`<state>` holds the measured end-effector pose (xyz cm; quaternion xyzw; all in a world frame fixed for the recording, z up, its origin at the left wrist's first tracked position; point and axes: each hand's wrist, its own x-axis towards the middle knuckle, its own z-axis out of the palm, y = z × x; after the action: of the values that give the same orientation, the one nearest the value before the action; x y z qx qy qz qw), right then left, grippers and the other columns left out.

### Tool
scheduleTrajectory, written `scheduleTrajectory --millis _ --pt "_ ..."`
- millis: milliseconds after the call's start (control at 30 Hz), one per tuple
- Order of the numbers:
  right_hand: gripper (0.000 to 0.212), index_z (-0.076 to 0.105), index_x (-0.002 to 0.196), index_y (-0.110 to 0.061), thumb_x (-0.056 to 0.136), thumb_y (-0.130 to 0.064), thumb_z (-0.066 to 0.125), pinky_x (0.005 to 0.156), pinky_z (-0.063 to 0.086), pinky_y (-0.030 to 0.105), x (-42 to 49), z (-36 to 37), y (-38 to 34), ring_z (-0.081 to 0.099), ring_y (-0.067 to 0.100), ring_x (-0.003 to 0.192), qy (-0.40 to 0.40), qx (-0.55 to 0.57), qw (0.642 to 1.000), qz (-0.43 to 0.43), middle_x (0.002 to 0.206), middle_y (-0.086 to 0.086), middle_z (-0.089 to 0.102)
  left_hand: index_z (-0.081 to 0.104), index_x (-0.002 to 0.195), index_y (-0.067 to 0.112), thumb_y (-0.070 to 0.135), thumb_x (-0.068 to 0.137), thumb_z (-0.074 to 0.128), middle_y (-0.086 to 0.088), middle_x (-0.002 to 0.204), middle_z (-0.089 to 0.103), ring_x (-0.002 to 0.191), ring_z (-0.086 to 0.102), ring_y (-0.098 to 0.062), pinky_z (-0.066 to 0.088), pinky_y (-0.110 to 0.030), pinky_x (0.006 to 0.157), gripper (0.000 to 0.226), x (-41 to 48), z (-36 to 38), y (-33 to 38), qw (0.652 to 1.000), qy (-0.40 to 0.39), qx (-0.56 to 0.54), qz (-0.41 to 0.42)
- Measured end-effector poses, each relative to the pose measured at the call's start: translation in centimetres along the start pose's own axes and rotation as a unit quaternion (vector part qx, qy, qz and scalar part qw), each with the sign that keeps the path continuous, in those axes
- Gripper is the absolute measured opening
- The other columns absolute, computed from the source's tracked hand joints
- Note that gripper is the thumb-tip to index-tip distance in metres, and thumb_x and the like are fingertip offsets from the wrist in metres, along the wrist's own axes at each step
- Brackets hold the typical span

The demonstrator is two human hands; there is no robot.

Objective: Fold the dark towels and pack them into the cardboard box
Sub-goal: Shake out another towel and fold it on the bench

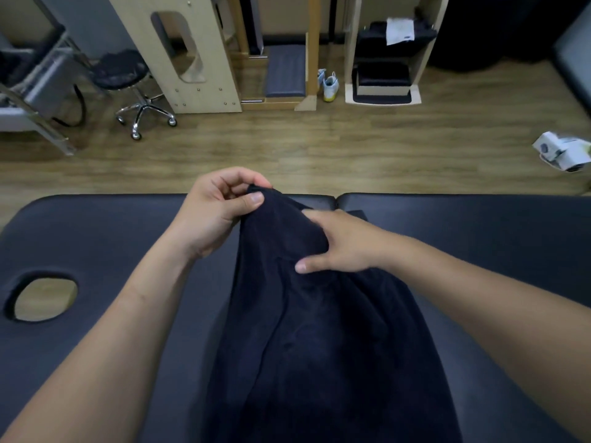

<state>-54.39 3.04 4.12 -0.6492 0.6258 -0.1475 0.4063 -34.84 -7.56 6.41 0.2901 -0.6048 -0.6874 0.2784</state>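
While the towel [319, 330] hangs bunched from near the body up over the table [96, 244], the right hand [345, 244] clenches a fold at its upper edge, likely feeling for a second corner; just beyond, the left hand [217, 209] pinches the top corner between thumb and fingers, lifting it to shake the cloth open for folding; no box is visible

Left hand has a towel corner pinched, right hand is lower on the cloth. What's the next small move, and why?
Probably slide the right hand along the top edge of the dark towel to find the other corner. The left hand pinches one corner, but the cloth hangs bunched and creased over the padded table, too rumpled to fold. No cardboard box is in view.
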Motion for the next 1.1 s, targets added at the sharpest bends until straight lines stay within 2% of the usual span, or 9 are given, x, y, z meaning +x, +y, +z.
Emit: scheduleTrajectory --millis 133,333,433,533,633,700,800,933,1100 --pt "0.034 0.055 0.086 -0.028 0.074 -0.051 0.078 0.064 0.042 0.024 -2.6 -1.7 1.8 0.055 0.011 0.080 -0.117 -0.205 0.971 0.044 0.079 -0.013 0.059 0.077 0.075 0.023 -0.005 0.077 0.065 0.004 0.074 0.073 0.066 0.067 -0.008 0.054 -0.019 0.067 0.031 -1.6 -0.1 1.3 1.000 0.014 -0.004 0.018" --pt "0.049 0.056 0.116 -0.025 0.078 -0.053 0.072 0.097 0.041 0.041 -6.8 -4.1 7.3 0.058 0.019 0.104 -0.220 -0.377 0.871 0.227 0.111 -0.004 0.061 0.076 0.077 0.022 -0.019 0.090 0.045 0.003 0.071 0.073 0.065 0.067 -0.007 0.053 -0.017 0.066 0.053 -4.0 -2.0 4.2 0.996 0.061 -0.005 0.067" --pt "0.043 0.055 0.111 -0.027 0.082 -0.057 0.065 0.095 0.039 0.044 -9.4 -5.9 9.3 0.058 0.021 0.111 -0.195 -0.447 0.835 0.254 0.110 -0.003 0.060 0.076 0.075 0.022 -0.021 0.090 0.044 0.004 0.069 0.072 0.063 0.067 -0.006 0.053 -0.015 0.065 0.056 -5.0 -2.6 4.8 0.994 0.085 0.020 0.072" --pt "0.033 0.060 0.096 -0.030 0.083 -0.061 0.062 0.094 0.039 0.040 -11.9 -10.9 10.3 0.052 0.021 0.114 -0.064 -0.481 0.836 0.256 0.105 -0.003 0.058 0.076 0.073 0.024 -0.022 0.090 0.045 0.007 0.068 0.071 0.064 0.066 -0.004 0.053 -0.014 0.068 0.058 -5.2 -3.0 4.8 0.990 0.112 0.055 0.064" --pt "0.027 0.059 0.080 -0.035 0.075 -0.056 0.075 0.093 0.037 0.035 -15.0 -15.3 10.4 0.037 0.019 0.113 0.107 -0.343 0.911 0.201 0.110 -0.007 0.050 0.071 0.078 0.022 -0.019 0.092 0.050 0.011 0.065 0.070 0.061 0.063 0.000 0.051 -0.012 0.062 0.049 -4.4 -3.9 4.4 0.976 0.180 0.113 0.043" --pt "0.023 0.070 0.082 -0.028 0.070 -0.044 0.082 0.091 0.037 0.028 -16.8 -16.0 10.1 0.046 0.011 0.111 0.122 -0.179 0.955 0.204 0.116 -0.012 0.055 0.066 0.086 0.022 -0.015 0.093 0.054 0.014 0.063 0.068 0.058 0.060 0.004 0.050 -0.010 0.060 0.040 -3.8 -4.5 4.0 0.962 0.213 0.169 0.023" --pt "0.037 0.078 0.083 -0.021 0.062 -0.051 0.078 0.074 0.051 0.028 -18.4 -16.6 9.6 0.069 0.008 0.072 0.087 -0.073 0.963 0.243 0.081 -0.005 0.076 0.069 0.091 0.027 -0.008 0.093 0.060 0.009 0.075 0.068 0.062 0.060 0.004 0.049 -0.007 0.062 0.037 -2.7 -4.7 3.7 0.947 0.222 0.233 -0.009" --pt "0.009 0.078 0.077 -0.013 0.073 -0.020 0.083 0.054 0.052 0.019 -18.7 -16.7 9.9 0.063 0.009 0.054 0.127 0.080 0.960 0.235 0.074 0.009 0.075 0.067 0.083 0.022 -0.006 0.095 0.058 0.000 0.083 0.066 0.071 0.058 -0.005 0.046 -0.010 0.064 0.032 -1.1 -4.0 4.1 0.938 0.203 0.278 -0.045" --pt "0.086 0.059 0.086 -0.021 0.013 -0.044 0.098 0.042 0.034 0.022 -17.4 -14.5 12.5 0.048 0.012 0.048 0.224 0.247 0.909 0.250 0.067 0.006 0.059 0.060 0.091 0.011 -0.004 0.101 0.049 -0.011 0.087 0.059 0.038 0.060 -0.004 0.037 -0.014 0.032 0.021 0.5 -4.1 3.2 0.928 0.210 0.285 -0.113"
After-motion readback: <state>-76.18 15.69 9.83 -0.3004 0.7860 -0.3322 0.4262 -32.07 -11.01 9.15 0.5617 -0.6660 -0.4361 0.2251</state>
